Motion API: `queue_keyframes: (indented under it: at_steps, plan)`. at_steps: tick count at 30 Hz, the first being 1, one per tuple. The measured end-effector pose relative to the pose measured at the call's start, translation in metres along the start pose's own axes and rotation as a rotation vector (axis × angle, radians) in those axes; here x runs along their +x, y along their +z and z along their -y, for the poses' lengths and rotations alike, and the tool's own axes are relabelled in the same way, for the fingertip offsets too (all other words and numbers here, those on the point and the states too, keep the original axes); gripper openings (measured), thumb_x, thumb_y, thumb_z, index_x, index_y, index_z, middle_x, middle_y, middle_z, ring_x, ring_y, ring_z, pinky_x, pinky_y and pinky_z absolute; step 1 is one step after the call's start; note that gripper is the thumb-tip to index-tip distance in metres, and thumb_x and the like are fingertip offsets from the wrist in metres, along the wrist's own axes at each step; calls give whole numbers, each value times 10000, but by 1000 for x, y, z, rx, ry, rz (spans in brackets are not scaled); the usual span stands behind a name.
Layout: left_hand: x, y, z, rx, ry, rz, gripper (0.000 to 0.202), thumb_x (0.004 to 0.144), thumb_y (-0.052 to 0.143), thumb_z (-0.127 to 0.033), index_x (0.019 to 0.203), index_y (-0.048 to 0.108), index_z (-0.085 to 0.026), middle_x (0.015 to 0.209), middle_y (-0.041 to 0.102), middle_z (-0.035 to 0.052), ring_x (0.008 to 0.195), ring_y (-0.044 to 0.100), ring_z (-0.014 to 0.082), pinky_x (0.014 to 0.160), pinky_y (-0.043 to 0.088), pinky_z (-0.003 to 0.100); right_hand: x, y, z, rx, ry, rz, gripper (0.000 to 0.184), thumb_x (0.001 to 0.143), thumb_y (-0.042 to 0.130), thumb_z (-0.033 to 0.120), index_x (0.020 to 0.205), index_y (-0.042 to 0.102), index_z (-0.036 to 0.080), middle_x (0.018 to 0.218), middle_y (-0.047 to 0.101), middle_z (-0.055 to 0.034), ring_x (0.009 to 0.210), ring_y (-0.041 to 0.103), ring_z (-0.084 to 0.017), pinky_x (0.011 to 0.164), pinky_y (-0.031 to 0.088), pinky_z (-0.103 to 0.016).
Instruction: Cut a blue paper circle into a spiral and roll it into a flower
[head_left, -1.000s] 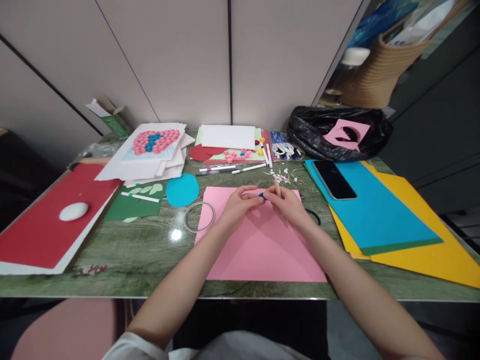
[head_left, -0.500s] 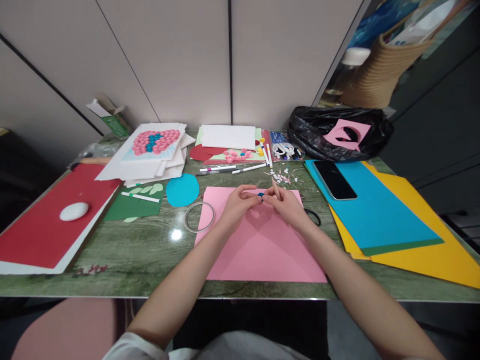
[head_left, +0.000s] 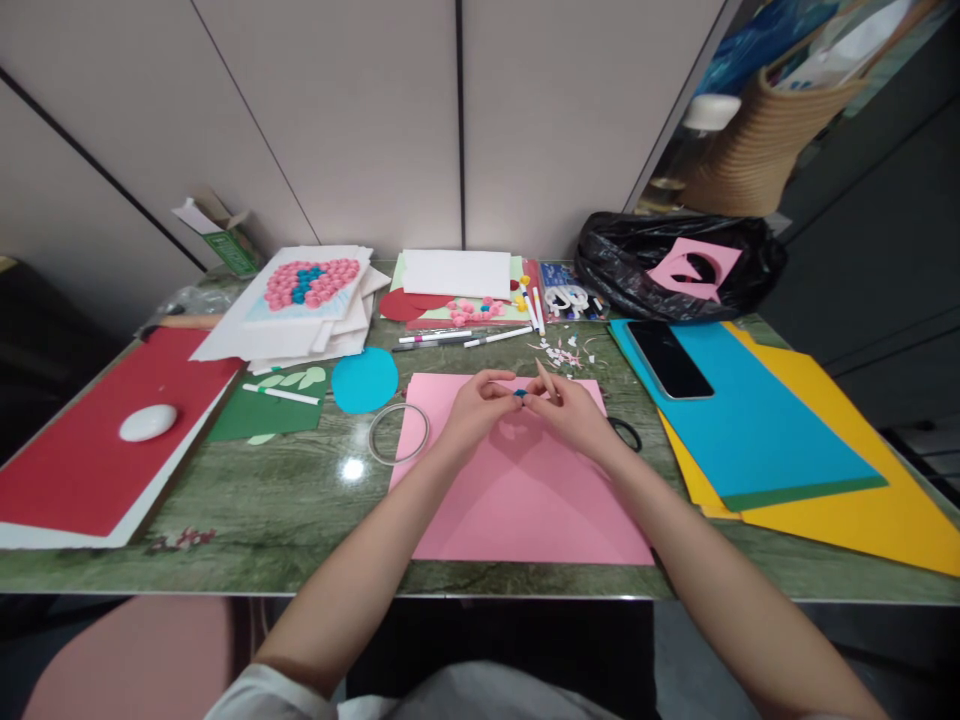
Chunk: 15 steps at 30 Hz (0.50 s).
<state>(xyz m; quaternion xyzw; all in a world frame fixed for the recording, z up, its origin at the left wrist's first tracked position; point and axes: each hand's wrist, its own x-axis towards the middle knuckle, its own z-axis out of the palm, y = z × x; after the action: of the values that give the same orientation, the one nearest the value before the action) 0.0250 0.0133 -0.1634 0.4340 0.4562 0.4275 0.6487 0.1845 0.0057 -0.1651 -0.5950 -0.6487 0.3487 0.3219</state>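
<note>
Over a stack of pink paper sheets (head_left: 529, 505), my left hand (head_left: 480, 405) and my right hand (head_left: 571, 412) meet fingertip to fingertip. Pinched between them is a small dark blue paper piece (head_left: 520, 393), mostly covered by fingers, so its exact shape is hard to make out. A thin ring like a roll of narrow tape (head_left: 370, 440) overlaps the left edge of the pink paper. Beside my right wrist, a black loop (head_left: 638, 438) shows partly from behind the arm. Small paper scraps (head_left: 566, 352) lie just beyond my right hand.
To the left are a blue paper circle (head_left: 364, 380), green paper (head_left: 262, 418), red paper (head_left: 82, 440) and a heart of pink and blue rosettes (head_left: 330, 285). On the right, a phone (head_left: 670, 358) rests on blue paper (head_left: 780, 430), near a black bag (head_left: 611, 265).
The fingers of my right hand have shifted slightly around the blue paper piece, the index finger tilting left. Everything else on the table stays put.
</note>
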Motion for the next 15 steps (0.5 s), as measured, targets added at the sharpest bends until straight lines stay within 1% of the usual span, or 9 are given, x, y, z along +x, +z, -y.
queue_keyframes:
  at_steps: [8,15]
  plan:
    - [3,-1,5,-1,32,-7,387,607,687,-160,982,592,-164,637,592,-40,559,537,87,556,387,214,2,1,-2,39,8,56,186,766,537,384,788,570,203,621,549,37,528,440,-119,493,284,-243]
    - [4,-1,6,17,43,-18,383,617,693,-167,986,589,-166,640,587,-42,563,544,87,563,388,218,1,3,-3,66,11,65,186,775,532,382,797,564,199,659,560,32,545,437,-117,509,300,-245]
